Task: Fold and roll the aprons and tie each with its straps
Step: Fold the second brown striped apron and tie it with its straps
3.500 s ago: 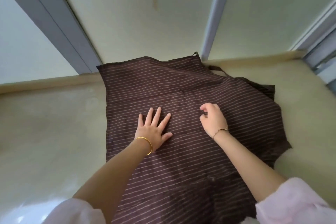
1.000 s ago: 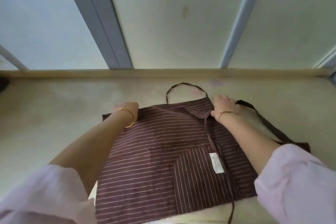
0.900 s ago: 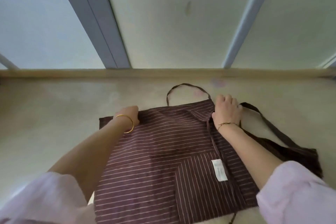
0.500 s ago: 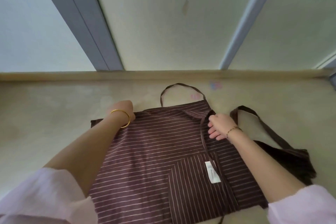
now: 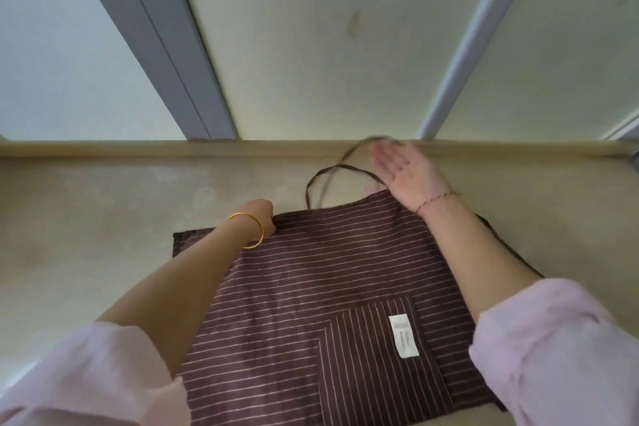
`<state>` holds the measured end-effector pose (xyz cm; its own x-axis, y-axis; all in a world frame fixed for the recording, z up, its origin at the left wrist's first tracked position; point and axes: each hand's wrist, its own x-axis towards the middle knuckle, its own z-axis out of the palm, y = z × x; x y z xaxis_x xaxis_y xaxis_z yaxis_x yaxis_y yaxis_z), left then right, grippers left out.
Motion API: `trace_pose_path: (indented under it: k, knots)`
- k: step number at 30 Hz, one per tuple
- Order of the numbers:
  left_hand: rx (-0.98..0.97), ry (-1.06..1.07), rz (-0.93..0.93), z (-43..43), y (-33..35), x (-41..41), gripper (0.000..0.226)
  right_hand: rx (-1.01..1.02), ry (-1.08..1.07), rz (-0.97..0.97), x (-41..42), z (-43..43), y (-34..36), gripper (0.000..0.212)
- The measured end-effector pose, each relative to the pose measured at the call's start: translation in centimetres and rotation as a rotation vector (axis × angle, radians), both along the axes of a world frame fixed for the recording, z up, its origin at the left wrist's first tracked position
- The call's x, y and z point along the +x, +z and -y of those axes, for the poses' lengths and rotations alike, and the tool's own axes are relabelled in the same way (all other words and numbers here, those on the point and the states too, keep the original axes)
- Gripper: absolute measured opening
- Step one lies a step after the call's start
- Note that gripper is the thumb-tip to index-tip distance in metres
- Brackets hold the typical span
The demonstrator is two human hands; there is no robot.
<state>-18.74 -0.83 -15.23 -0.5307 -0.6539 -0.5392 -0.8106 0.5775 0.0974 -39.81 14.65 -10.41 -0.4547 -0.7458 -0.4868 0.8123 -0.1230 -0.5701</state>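
One brown striped apron (image 5: 328, 270) lies flat on the beige surface (image 5: 86, 235), folded into a rough rectangle with its pocket (image 5: 373, 363) and white care label (image 5: 404, 335) facing up at the near right. The left hand (image 5: 257, 216) rests on the cloth's far edge, but its fingers are hidden behind the wrist, so I cannot tell whether they pinch the hem. The right hand (image 5: 403, 169) hovers beyond the far right corner, palm up and fingers straight, gripping nothing. A thin strap (image 5: 359, 143) arcs blurred in the air by its fingertips, and contact is unclear. The step looks like clearing the straps off the panel before rolling. Done well, the ties lie straight out past the far edge, untwisted, with the left hand holding the fold in place. The neck loop (image 5: 332, 168) lies beside that strap and could tangle with it. Another dark strap (image 5: 508, 249) trails from under the right forearm and needs pulling clear too. A raised ledge (image 5: 138, 149) and grey frame bars (image 5: 162, 45) close off the far side, limiting room for the straps.
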Motion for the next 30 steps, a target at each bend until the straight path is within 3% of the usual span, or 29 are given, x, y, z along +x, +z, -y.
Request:
trace_pose_path:
  k: [2,6,9,12,16,19,26,30]
  knots:
    - [-0.009,-0.007,0.011,0.1,0.0,0.1,0.020,0.125,-0.036,-0.151,-1.2,0.7,0.4,0.044]
    - [-0.004,-0.009,0.025,0.2,-0.2,0.2,0.023,0.742,0.276,-1.030,0.3,0.1,-1.9,0.028]
    - [0.017,-0.024,0.058,0.4,-0.1,0.5,0.026,0.870,0.521,-1.621,1.4,-0.1,-3.8,0.027]
    - [0.030,-0.054,0.088,0.8,0.0,0.9,0.030,0.980,0.811,-1.952,2.1,0.7,-4.4,0.039]
    - [0.055,-0.103,0.125,1.1,0.7,1.7,0.033,0.961,0.987,-2.175,2.5,1.8,-4.7,0.021]
    - [0.039,-0.109,0.144,1.9,1.0,2.0,0.032,0.934,1.096,-2.204,2.8,2.9,-4.8,0.008]
    - [-0.173,-0.052,0.135,2.3,-0.8,2.9,0.019,0.993,1.030,-2.114,2.3,4.1,-6.3,0.016]
    - [-0.248,-0.076,0.071,2.4,-1.4,3.3,0.028,0.896,1.039,-2.152,1.7,4.0,-6.8,0.028]
